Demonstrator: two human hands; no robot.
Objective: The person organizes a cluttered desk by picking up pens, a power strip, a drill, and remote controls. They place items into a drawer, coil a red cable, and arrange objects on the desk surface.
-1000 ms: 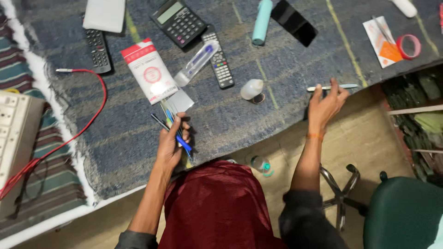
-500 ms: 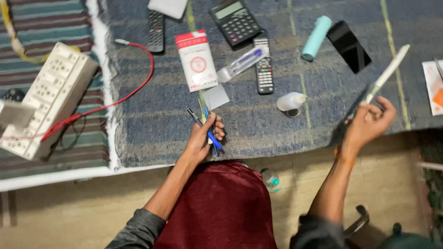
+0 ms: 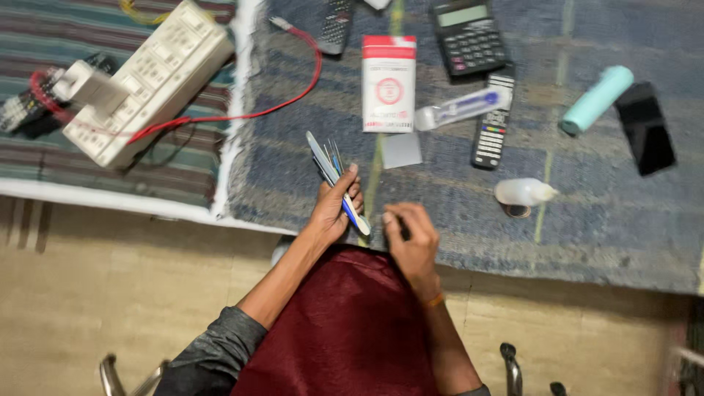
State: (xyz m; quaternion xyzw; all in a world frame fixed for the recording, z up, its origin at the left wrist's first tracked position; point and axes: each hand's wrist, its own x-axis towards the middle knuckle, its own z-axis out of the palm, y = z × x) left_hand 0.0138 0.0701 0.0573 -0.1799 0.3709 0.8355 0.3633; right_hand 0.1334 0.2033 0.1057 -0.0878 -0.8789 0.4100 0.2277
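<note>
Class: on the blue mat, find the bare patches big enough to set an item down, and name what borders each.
Bare: below the black phone and right of the small white bottle; also between the red cable and the pens in the left hand. Crowded: around the red-and-white box, calculator and remote.

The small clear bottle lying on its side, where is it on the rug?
In the head view, the small clear bottle lies right of the right hand, just below the striped remote on the blue rug.
</note>
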